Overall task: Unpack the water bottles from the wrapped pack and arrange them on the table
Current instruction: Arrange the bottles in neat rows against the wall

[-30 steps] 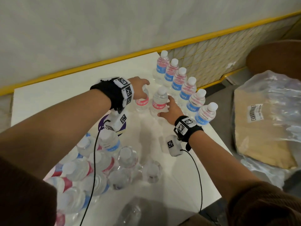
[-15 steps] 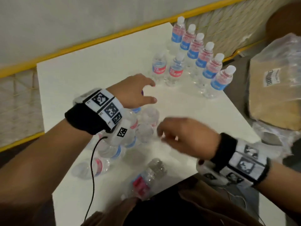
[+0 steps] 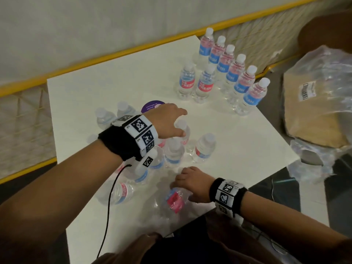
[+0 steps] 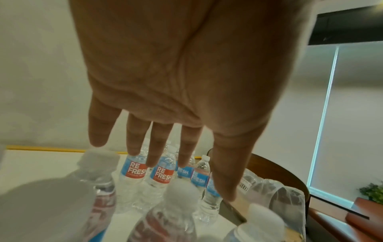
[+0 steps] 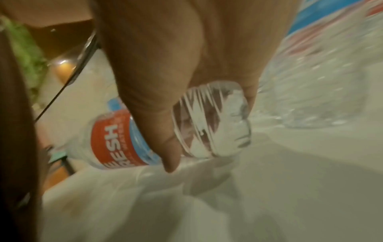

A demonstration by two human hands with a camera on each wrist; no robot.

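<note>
Several water bottles with red and blue labels stand upright in rows at the far right of the white table. A loose cluster of bottles stands mid-table. My left hand hovers over that cluster with fingers spread and straight, holding nothing. Near the front edge a bottle lies on its side; my right hand grips its lower body, thumb and fingers curled round the bottle.
A purple round sticker sits behind my left hand. Crumpled clear plastic wrap with cardboard lies off the table's right side. A yellow rail runs behind the table. A black cable hangs from my left wrist.
Both hands pulled back from the two bottles set down at the far rows. My left hand now hovers over the loose cluster; my right hand dropped to the front edge and took the lying bottle.
</note>
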